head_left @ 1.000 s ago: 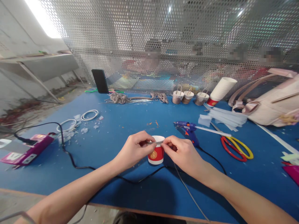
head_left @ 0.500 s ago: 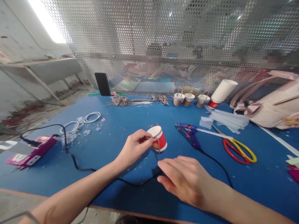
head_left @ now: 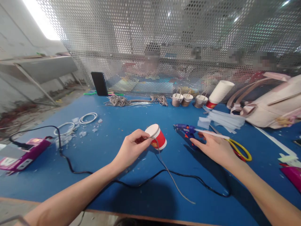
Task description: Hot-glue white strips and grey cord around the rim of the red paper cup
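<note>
Right hand (head_left: 217, 147) has shifted from near the thin grey cord (head_left: 175, 183) to the blue plastic glue gun (head_left: 188, 129), fingers spread, contact unclear. Left hand (head_left: 132, 147) pinches cord at the rim of the red-and-white paper cup (head_left: 161, 138), left of the gun. Risks: loosened pinch could drop cord and cup; dragged black cable (head_left: 138, 185) could snag the cord's tail crossing it. Cup tilted: mouth up-left, long axis sloping to base lower right.
</note>
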{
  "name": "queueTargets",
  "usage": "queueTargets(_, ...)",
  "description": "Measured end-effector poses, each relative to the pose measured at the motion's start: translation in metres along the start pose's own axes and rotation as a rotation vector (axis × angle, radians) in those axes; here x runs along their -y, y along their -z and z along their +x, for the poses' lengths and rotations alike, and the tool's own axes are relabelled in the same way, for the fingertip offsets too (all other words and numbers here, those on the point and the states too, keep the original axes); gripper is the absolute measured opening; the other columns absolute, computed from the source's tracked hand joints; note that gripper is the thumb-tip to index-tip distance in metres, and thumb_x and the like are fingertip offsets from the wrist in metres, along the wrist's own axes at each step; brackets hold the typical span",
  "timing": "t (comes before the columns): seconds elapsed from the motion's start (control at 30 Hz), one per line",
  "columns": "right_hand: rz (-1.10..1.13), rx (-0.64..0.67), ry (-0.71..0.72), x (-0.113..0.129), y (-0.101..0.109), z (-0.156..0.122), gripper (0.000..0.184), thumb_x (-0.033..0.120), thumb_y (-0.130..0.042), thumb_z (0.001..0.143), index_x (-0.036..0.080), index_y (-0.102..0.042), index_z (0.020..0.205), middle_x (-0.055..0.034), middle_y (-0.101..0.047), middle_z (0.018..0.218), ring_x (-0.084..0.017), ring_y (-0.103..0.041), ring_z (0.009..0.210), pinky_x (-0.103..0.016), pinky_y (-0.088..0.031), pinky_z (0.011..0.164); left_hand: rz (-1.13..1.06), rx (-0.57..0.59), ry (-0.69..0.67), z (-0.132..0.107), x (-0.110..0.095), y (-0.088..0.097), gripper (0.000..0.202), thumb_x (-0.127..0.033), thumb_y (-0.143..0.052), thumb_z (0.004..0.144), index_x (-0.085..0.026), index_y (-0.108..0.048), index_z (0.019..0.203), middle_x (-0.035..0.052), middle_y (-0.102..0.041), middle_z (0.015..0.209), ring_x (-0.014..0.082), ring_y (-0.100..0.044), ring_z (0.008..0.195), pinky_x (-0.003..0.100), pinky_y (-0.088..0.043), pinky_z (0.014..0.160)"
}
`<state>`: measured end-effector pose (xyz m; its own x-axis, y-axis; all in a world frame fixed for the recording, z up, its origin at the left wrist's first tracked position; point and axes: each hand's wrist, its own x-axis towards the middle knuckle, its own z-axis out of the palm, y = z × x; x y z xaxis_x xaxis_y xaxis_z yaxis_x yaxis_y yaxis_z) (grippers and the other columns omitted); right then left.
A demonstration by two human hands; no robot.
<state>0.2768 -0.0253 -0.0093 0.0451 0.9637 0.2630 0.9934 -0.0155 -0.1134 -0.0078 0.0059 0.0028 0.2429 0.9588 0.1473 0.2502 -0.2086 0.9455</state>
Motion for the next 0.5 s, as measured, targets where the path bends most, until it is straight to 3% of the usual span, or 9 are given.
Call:
queueTargets(0.07,0.154,0.091,-0.043,0.003,-0.005,0.011,0.030,0.046,-0.054,0.081,0.019,-0.065,0.088,-0.0067,-0.070,0.080,-0.023,-0.065,0.071,-0.028,-0.045,0.058,-0.047,0.016,0.038,0.000,0.000,-0.001,0.012,-0.027,-0.061,0.074,-0.016,-0.062,0.070,-0.0007,-0.059,0.065,0.0095,-0.050,0.054,0.023,-0.041,0.054)
queueTargets(0.2,0.416,0.244,-0.172,0.015,-0.017,0.029,0.023,0.037,-0.057,0.076,0.017,-0.066,0.081,-0.0011,-0.064,0.057,-0.019,-0.061,0.055,-0.027,-0.044,0.051,-0.168,0.030,0.096,0.000,0.002,-0.004,0.014,-0.028,-0.063,0.075,-0.015,-0.062,0.072,0.0003,-0.062,0.064,0.0107,-0.054,0.056,0.025,-0.045,0.057)
queueTargets(0.33,0.498,0.218,-0.202,0.020,-0.024,0.030,0.019,0.030,-0.053,0.077,0.016,-0.066,0.078,-0.0020,-0.066,0.060,-0.019,-0.062,0.056,-0.027,-0.047,0.052,-0.212,0.019,0.136,-0.001,0.003,-0.006,0.014,-0.029,-0.064,0.074,-0.015,-0.061,0.071,0.0003,-0.062,0.062,0.0115,-0.056,0.056,0.026,-0.046,0.060)
queueTargets(0.4,0.553,0.202,-0.198,0.024,-0.020,0.023,0.021,0.029,-0.050,0.079,0.017,-0.067,0.082,-0.0031,-0.070,0.068,-0.017,-0.064,0.059,-0.027,-0.050,0.058,-0.211,0.010,0.159,-0.001,0.003,-0.006,0.015,-0.029,-0.064,0.074,-0.015,-0.061,0.071,0.0000,-0.062,0.060,0.0119,-0.057,0.056,0.026,-0.047,0.060)
queueTargets(0.5,0.713,0.182,-0.130,0.035,-0.007,0.002,0.025,0.035,-0.046,0.083,0.019,-0.066,0.084,-0.0005,-0.067,0.062,-0.016,-0.063,0.054,-0.025,-0.051,0.056,-0.196,0.008,0.173,-0.001,0.004,-0.006,0.015,-0.030,-0.064,0.074,-0.015,-0.061,0.073,0.0001,-0.062,0.060,0.0123,-0.058,0.057,0.027,-0.048,0.061)
